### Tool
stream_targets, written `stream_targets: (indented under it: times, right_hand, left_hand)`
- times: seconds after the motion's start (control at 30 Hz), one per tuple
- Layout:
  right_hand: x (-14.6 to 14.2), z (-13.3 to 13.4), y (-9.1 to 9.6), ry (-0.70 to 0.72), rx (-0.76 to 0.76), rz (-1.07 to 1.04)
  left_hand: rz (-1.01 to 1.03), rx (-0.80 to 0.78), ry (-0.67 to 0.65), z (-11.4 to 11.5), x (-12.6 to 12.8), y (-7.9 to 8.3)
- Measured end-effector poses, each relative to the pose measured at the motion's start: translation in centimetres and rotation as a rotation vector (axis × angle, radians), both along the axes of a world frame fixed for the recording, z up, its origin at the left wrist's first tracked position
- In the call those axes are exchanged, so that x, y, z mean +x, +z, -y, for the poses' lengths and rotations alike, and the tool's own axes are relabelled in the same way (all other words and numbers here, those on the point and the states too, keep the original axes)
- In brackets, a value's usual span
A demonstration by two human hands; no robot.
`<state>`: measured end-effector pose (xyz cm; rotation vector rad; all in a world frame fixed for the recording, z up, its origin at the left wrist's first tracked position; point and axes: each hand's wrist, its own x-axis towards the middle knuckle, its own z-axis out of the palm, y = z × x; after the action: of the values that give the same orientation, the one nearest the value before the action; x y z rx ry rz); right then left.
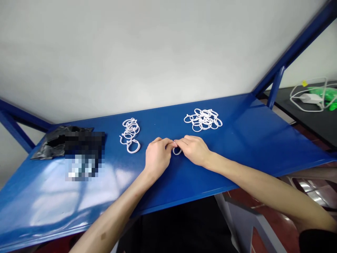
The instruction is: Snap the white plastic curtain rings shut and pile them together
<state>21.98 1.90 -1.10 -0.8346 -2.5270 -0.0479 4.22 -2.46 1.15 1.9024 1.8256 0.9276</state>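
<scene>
A small white ring (177, 152) is pinched between the fingertips of both hands, low over the middle of the blue table. My left hand (158, 154) is closed on the ring's upper left side, and my right hand (195, 150) closes on its upper right side. The fingers hide the top of the ring. To the left of my left hand lies a loose cluster of similar white rings (133, 147), at least one of which looks unclosed. Beyond my right hand sits a larger heap of white rings (202, 120) that overlap one another.
A crumpled black plastic bag (52, 142) lies at the left of the blue table (237, 140), beside a pixelated patch. Blue frame bars (276, 86) rise at both ends. On a dark surface at the right are a white cable with an adapter (310, 98) and something green (325, 95).
</scene>
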Motion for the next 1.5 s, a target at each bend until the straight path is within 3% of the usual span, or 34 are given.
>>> stream_targets:
  times: [0.17,0.3,0.4,0.6,0.9,1.13,1.23,1.4,1.5]
  right_hand:
    - [-0.1,-0.1,1.4,-0.074,-0.011,-0.067]
    - [0.1,-0.4,2.4,-0.094,-0.206,-0.384]
    - [0.3,-0.8,2.5,-0.041,-0.323,-0.496]
    - [0.3,-0.7,1.8,0.041,-0.184,-0.398]
    - [0.2,-0.8,1.5,0.007,-0.216,-0.383]
    - [0.7,-0.9,1.7,0.156,-0.081,-0.278]
    - [0.7,-0.9,1.6,0.152,-0.044,-0.218]
    - [0.5,-2.1,1.3,-0.028,-0.060,-0.192]
    - [1.5,-4.1,1.7,-0.264,-0.071,-0.254]
  left_hand:
    - [0.170,0.049,-0.029,-0.5,-0.5,0.3]
    - [0.366,0.086,-0.043,-1.0,-1.1,1.0]
    - [0.447,0.056,-0.040,-1.2,-1.2,1.0]
    - [0.485,-0.010,-0.015,-1.0,-0.8,0.1]
    - [0.470,0.016,0.038,-0.9,-0.4,-0.3]
    - [0.312,0.190,-0.004,-0.2,-0.3,-0.7]
    - [0.223,0.229,-0.039,-0.4,-0.3,-0.8]
    - [-0.191,0.159,-0.129,-2.0,-1.9,0.0]
    - [-0.578,0.113,-0.019,-2.4,-4.7,1.5]
